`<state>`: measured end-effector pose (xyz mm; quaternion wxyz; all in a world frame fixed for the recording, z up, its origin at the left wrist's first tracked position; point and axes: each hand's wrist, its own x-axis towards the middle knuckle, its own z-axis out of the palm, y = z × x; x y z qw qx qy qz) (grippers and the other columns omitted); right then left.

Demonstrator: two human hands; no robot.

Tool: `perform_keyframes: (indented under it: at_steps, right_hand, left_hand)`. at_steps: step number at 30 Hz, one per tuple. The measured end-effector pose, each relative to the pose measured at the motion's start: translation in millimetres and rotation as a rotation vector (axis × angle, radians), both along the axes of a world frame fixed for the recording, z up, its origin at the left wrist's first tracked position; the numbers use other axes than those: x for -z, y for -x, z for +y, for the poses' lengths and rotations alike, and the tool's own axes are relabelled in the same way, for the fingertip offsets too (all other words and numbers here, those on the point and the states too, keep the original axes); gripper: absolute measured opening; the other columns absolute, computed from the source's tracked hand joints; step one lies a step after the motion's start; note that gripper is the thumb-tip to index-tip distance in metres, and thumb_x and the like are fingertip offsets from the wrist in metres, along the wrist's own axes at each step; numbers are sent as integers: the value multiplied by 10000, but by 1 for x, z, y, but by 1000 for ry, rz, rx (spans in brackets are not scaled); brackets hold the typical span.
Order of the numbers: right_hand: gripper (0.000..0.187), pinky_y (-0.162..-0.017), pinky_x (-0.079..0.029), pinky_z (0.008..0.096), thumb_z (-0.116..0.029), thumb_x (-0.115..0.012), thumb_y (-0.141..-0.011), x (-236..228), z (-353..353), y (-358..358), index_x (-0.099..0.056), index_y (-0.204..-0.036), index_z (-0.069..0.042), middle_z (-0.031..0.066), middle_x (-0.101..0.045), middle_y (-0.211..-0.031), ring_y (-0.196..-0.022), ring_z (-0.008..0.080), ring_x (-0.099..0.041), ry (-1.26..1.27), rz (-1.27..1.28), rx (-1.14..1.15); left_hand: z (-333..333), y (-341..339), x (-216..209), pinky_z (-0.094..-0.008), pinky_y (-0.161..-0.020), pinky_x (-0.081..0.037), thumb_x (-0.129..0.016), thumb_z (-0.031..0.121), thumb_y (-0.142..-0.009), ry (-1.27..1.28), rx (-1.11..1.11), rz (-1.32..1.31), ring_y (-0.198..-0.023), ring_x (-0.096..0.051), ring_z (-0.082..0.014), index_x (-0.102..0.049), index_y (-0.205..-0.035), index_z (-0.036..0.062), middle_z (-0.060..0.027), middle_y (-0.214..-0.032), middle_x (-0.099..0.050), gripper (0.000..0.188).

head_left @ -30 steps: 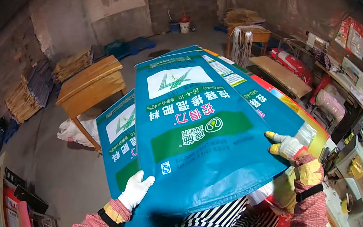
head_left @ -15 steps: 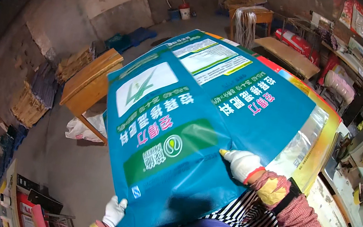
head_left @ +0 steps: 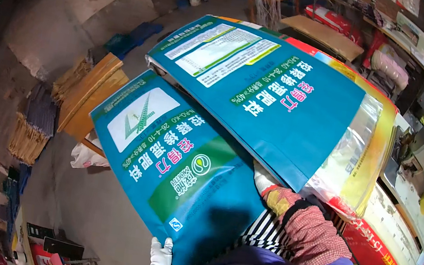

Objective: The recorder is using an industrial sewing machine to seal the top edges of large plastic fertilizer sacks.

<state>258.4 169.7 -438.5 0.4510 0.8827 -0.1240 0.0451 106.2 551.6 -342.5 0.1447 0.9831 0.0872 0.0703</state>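
A flat teal woven fertilizer sack (head_left: 213, 198) with a green band and white panel slants down in front of me. My left hand (head_left: 161, 255), in a white glove, is closed at its near left edge. A second teal sack (head_left: 280, 115) lies to the right on a stack of printed sacks, its near edge overhanging the first. At the first sack's right side, beneath that overhang, is my right hand (head_left: 264, 179), also white-gloved. Its fingers are hidden, so their grip does not show.
A yellow and clear printed sack (head_left: 365, 155) shows under the teal one. At the left stand a wooden table (head_left: 91, 95) and bundles of folded sacks (head_left: 34, 128). Machines line a bench (head_left: 417, 169) at the right; a low wooden board (head_left: 322, 36) lies farther back.
The left teal sack has come apart from the right one, leaving a dark gap between them. My right hand has gone from the top surface to under the right sack's edge. The view has shifted.
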Motion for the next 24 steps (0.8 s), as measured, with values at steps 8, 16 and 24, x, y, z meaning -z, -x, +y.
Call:
perform_keyframes:
  at_steps: [8,16,24]
  right_hand:
    - [410,-905,-414,520,-357,-343,-946,-19,-35,67,-474,-1177,-45,115,-526,-1182,-1038,317,-510,1442,419,-473]
    - [396,-858,-451,450,-375,-354,-940,-109,-48,108,-506,-1139,-69,60,-568,-1099,-982,270,-543,1243,794,-615]
    - [403,-847,-461,424,-368,-355,-933,-129,-46,115,-509,-1151,-67,49,-574,-1093,-965,252,-557,1092,783,-600]
  left_hand:
    - [-60,-24,-66,-382,-864,-480,-503,597,-829,964,-186,488,-1088,-515,-263,-79,-1431,136,-163,-1325,-388,869]
    - [-77,-35,-31,-374,-837,-467,-460,612,-834,582,-200,418,-1002,-554,-248,-319,-1350,88,-135,-1224,-510,749]
    - [-94,-25,-33,-370,-808,-469,-470,566,-837,475,-70,488,-946,-556,-250,-364,-1287,87,-131,-1147,-523,666]
